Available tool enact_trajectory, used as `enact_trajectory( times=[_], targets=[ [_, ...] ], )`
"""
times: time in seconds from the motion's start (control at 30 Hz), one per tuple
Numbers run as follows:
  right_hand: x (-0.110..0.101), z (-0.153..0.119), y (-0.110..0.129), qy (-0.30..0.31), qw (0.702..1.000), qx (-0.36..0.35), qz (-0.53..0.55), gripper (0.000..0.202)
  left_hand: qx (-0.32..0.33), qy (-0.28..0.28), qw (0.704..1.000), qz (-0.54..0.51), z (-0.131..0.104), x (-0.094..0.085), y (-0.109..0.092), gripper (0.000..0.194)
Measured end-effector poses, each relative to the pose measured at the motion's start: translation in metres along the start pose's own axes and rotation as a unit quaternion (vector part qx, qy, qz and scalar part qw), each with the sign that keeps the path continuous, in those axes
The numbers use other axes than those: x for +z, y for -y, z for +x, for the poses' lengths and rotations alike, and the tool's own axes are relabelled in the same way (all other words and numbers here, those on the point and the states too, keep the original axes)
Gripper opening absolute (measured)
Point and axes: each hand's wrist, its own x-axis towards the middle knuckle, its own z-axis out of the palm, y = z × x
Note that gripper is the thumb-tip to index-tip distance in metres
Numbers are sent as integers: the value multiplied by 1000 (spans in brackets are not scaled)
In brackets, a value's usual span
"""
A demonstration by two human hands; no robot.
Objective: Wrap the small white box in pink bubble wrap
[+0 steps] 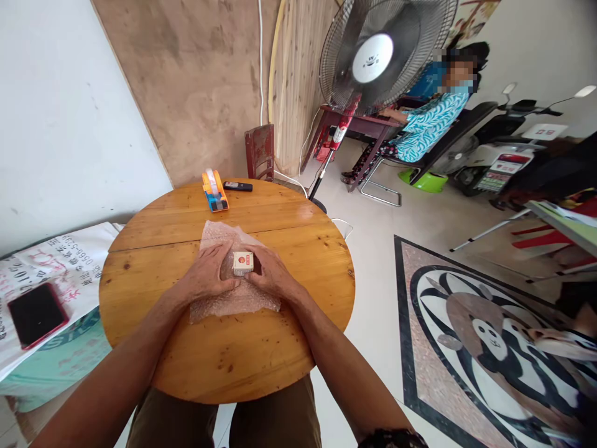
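A small cream-coloured cardboard box [243, 263] with red print sits on a sheet of bubble wrap [219, 305] on the round wooden table. On its right, my right hand [272, 272] curves around the box, the thumb at its lower corner and the fingers by its far side. My left hand [208, 272] lies on the wrap to the left, fingers stretched forward and thumb apart, with a small gap to the box.
Toward the table's far edge are an orange and blue tape dispenser [215, 191] and a dark handset [237, 186]. A phone [37, 315] lies on sacks at left. Behind the table stand a red chair [260, 152] and a pedestal fan [373, 59]. A person [433, 124] sits at a desk.
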Motion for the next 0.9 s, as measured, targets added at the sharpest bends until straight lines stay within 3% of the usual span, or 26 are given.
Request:
enact_trajectory(
  times=[0.13, 0.23, 0.47, 0.67, 0.9],
  targets=[
    [1, 1, -1, 2, 999, 21, -30, 38, -9, 2, 1000, 2, -1, -1, -2, 94],
    [2, 1, -1, -6, 999, 20, -39, 35, -8, 0, 1000, 1, -1, 0, -2, 94],
    [0, 0, -2, 9, 999, 12, -38, 51, -5, 6, 1000, 9, 0, 0, -1, 96],
    [1, 0, -5, 18, 999, 14, -49, 41, -5, 1, 1000, 27, 0, 0, 0, 91],
    [0, -1, 0, 10, 999, -6, -36, 63, 0, -4, 1000, 23, 0, 4, 3, 95]
  ],
)
